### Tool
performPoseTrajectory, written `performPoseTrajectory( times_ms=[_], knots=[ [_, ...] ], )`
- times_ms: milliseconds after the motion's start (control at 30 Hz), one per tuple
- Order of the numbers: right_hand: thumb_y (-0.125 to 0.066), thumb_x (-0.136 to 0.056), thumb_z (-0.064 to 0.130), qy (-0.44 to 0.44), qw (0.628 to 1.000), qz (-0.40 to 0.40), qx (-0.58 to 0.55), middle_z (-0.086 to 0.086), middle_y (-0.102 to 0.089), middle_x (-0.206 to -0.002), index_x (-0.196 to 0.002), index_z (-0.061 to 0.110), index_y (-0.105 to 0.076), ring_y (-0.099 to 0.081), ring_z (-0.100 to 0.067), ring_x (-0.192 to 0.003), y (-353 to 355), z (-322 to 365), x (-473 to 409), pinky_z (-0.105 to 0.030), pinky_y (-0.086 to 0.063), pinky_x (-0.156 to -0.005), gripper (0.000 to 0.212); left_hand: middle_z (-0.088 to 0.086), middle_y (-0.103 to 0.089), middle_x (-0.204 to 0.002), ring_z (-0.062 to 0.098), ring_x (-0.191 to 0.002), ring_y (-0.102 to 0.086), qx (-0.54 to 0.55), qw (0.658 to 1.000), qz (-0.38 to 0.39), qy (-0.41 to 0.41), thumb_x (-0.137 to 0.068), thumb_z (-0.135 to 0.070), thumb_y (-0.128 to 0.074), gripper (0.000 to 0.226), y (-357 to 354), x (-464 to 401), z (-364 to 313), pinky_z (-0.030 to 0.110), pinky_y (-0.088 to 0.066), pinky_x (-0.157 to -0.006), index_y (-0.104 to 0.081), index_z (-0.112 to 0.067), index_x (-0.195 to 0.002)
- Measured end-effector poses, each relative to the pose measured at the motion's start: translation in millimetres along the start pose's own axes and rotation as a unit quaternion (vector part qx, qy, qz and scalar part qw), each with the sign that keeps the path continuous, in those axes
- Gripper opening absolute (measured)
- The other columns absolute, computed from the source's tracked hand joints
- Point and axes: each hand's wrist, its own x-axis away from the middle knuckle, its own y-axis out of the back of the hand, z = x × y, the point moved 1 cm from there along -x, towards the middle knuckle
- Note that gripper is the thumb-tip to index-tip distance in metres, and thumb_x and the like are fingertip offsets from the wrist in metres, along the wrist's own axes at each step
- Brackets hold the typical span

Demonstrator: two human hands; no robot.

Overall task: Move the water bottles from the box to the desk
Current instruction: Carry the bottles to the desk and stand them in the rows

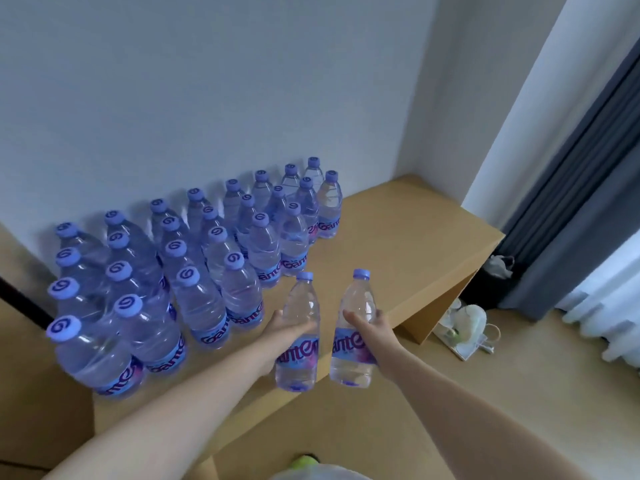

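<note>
In the head view, two water bottles are being held upright above the front edge of the worktop (415,230): the left bottle (299,334) is being gripped by the left hand (282,329) and the right bottle (356,330) by the right hand (372,329), fingers curled round each label just below centre frame. The placing step is judged to be in hand, many standing bottles (194,271) being already ranked at centre left. Both are probably to be set down on the bare worktop right of the rows and then released; the box is not being shown.
</note>
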Motion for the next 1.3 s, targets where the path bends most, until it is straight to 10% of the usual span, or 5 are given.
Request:
performPoseTrajectory(
  times_ms=[133,233,533,733,1300],
  knots=[
    [-0.077,-0.079,0.038,-0.021,0.991,0.057,0.118,-0.001,-0.064,-0.11,-0.125,0.022,-0.041,-0.068,-0.017,-0.09,4.9,31.5,-43.3,-0.036,-0.058,-0.076,0.061,-0.004,-0.062,-0.108,0.018,-0.099,-0.061,0.036,0.999,0.017,-0.009,-0.062,-0.042,-0.081,0.066,2.6,-31.0,-21.3,0.037,-0.05,-0.091,-0.046,-0.029,-0.116],
    [-0.076,-0.079,0.038,-0.009,0.977,0.089,0.192,0.001,-0.063,-0.114,-0.122,0.025,-0.042,-0.064,-0.017,-0.098,4.1,57.5,-73.8,-0.044,-0.05,-0.095,0.057,-0.013,-0.058,-0.101,0.004,-0.089,-0.057,0.062,0.998,-0.006,-0.028,-0.071,-0.032,-0.082,0.054,4.3,-45.8,-38.0,0.023,-0.047,-0.073,-0.045,-0.033,-0.11],
    [-0.074,-0.08,0.001,0.037,0.944,0.266,0.189,-0.009,-0.055,-0.128,-0.13,0.019,-0.04,-0.057,-0.019,-0.104,-23.9,109.3,-121.3,-0.033,-0.045,-0.082,0.063,-0.004,-0.062,-0.109,0.006,-0.09,-0.06,0.156,0.978,-0.118,-0.068,-0.074,-0.015,-0.081,0.057,2.5,-68.5,-58.4,0.021,-0.048,-0.07,-0.044,-0.02,-0.117],
    [-0.073,-0.082,0.006,0.051,0.898,0.352,0.259,-0.002,-0.058,-0.13,-0.132,0.031,-0.043,-0.055,-0.02,-0.11,-30.4,128.1,-144.9,-0.033,-0.044,-0.082,0.064,0.001,-0.06,-0.127,0.018,-0.115,-0.059,0.197,0.962,-0.157,-0.106,-0.074,-0.011,-0.08,0.067,0.1,-61.5,-58.0,0.043,-0.049,-0.099,-0.044,-0.019,-0.13],
    [-0.076,-0.071,0.005,0.219,0.86,0.348,0.304,0.009,-0.041,-0.118,-0.121,0.036,-0.044,-0.049,-0.016,-0.113,-29.6,113.5,-152.8,-0.04,-0.052,-0.091,0.067,-0.002,-0.051,-0.134,0.017,-0.127,-0.047,0.198,0.945,-0.245,-0.085,-0.082,0.0,-0.069,0.074,-30.4,-40.1,-66.3,0.042,-0.038,-0.11,-0.03,-0.024,-0.14]
  ],
)
